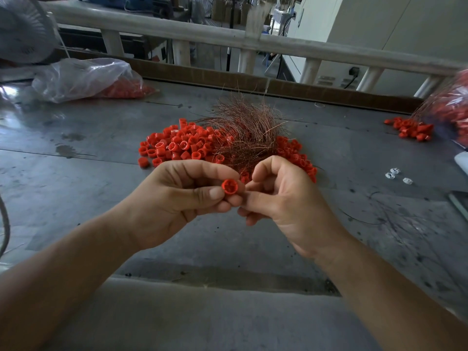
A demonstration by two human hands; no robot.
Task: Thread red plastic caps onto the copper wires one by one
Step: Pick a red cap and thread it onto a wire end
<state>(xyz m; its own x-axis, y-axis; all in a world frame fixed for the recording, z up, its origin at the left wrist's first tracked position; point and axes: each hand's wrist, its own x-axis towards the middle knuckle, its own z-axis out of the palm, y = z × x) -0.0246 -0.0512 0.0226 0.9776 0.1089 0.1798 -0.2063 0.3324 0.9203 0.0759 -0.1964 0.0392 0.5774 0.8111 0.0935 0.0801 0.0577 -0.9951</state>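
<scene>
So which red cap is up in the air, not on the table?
The round red plastic cap pinched in the left hand, open end facing us; the others lie in the heap on the grey table.

There is one raised red cap point(230, 186), one copper wire bundle point(243, 125), two cap heaps past counting, the central heap point(177, 145) and right heap point(410, 129), two plastic bags, the upper-left bag point(83, 77) and right-edge bag point(453, 105), and three white pieces point(395, 170).

Workshop: metal bench point(81, 153), red caps point(177, 144)
</scene>
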